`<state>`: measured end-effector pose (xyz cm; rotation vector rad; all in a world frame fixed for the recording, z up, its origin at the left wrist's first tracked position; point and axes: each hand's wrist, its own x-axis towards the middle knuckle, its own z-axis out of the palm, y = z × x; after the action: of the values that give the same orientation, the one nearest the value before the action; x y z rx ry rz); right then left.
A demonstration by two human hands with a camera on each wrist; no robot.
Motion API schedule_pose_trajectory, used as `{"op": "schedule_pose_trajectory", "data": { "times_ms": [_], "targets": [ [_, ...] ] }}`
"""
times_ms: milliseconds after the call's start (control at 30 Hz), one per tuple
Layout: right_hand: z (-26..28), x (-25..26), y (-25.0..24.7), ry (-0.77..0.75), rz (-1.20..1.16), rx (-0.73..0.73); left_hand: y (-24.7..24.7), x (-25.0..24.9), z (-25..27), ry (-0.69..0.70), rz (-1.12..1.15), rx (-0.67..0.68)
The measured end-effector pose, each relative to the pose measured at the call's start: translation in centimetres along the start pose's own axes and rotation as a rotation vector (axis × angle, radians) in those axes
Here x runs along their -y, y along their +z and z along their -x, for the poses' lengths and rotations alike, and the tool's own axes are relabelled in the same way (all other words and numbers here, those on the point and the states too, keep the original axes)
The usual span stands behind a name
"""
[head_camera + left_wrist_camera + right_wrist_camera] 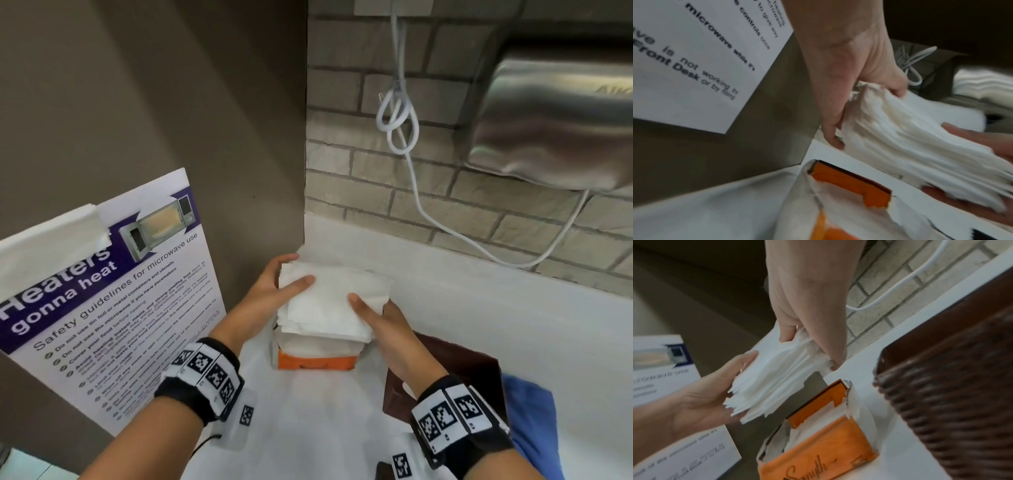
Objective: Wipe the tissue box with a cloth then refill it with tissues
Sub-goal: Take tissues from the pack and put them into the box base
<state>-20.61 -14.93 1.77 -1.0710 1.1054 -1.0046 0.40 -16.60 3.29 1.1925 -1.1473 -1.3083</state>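
Currently pinching tissue stack (330, 301) between left hand (274, 291) and right hand (387, 325), above torn orange pack (317, 359); woven tissue box (455, 373) just right. Risk: loose sheets fanning, sliding out, snagging box opening

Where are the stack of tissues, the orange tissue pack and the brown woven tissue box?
stack of tissues (329, 301), head view, on its top sheet.
orange tissue pack (818, 456), right wrist view, on its orange front.
brown woven tissue box (953, 394), right wrist view, on its woven side.
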Motion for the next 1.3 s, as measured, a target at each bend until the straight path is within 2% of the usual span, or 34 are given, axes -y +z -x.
{"op": "schedule_pose_trajectory", "data": {
  "times_ms": [67,167,367,633,833,933,1000,1300],
  "targets": [
    [0.4,0.0,-0.2,0.002,-0.089,0.016,1.1,-0.4,0.8,0.026,0.035,-0.011],
    [0.9,0.0,-0.2,-0.005,-0.14,-0.005,3.0,-0.7,1.6,0.113,-0.089,-0.089],
    [2.6,0.4,-1.2,-0.056,-0.072,-0.119,6.3,-0.4,2.7,0.245,-0.103,-0.223],
    [4.8,1.6,-3.4,-0.202,-0.115,-0.226,9.1,0.8,4.3,0.252,-0.034,-0.203],
    [5.8,1.3,-3.1,-0.269,-0.139,-0.277,11.7,0.3,6.2,0.357,-0.01,-0.295],
    [6.1,1.2,-2.9,-0.279,-0.143,-0.293,12.5,0.6,6.8,0.388,-0.001,-0.391],
    [6.2,1.2,-2.9,-0.254,-0.144,-0.309,12.7,0.8,7.0,0.389,-0.014,-0.435],
    [6.9,2.2,-3.1,-0.147,-0.106,-0.367,13.9,0.2,7.1,0.278,0.014,-0.46]
  ]
}}
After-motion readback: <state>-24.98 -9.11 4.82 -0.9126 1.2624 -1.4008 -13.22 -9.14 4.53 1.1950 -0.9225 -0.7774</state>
